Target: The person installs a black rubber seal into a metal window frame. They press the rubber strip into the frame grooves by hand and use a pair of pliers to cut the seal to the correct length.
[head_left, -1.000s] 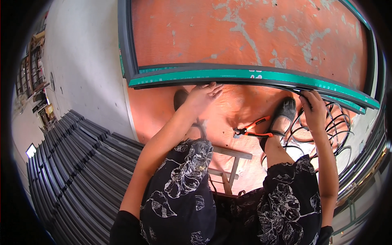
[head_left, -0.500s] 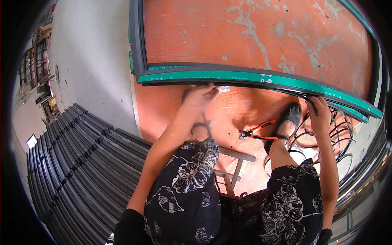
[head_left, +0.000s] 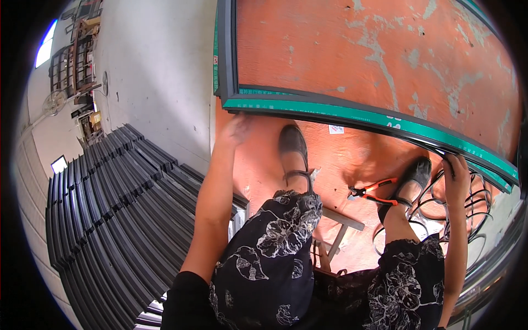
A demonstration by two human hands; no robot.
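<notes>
A dark grey window frame (head_left: 226,60) with green film along its bars spans the upper part of the view. My left hand (head_left: 238,129), smeared by motion, is just below the frame's near left corner, at the end of the near bar; its fingers cannot be made out. Farther right along the same bar, my right hand (head_left: 456,173) has its fingers closed on a thin black rubber strip (head_left: 423,144) at the bar's lower edge. Loose loops of black strip (head_left: 484,206) lie on the floor beside that hand.
Orange-handled pliers (head_left: 379,192) lie on the orange floor by my right shoe. A small wooden stool (head_left: 344,225) stands between my legs. Many dark metal profiles (head_left: 121,220) are stacked at left. A white printed slip (head_left: 336,130) lies under the near bar.
My left hand has slid left along the near bar to the corner. My right hand stays at the bar's right part. The view has shifted, so the frame sits farther right.
</notes>
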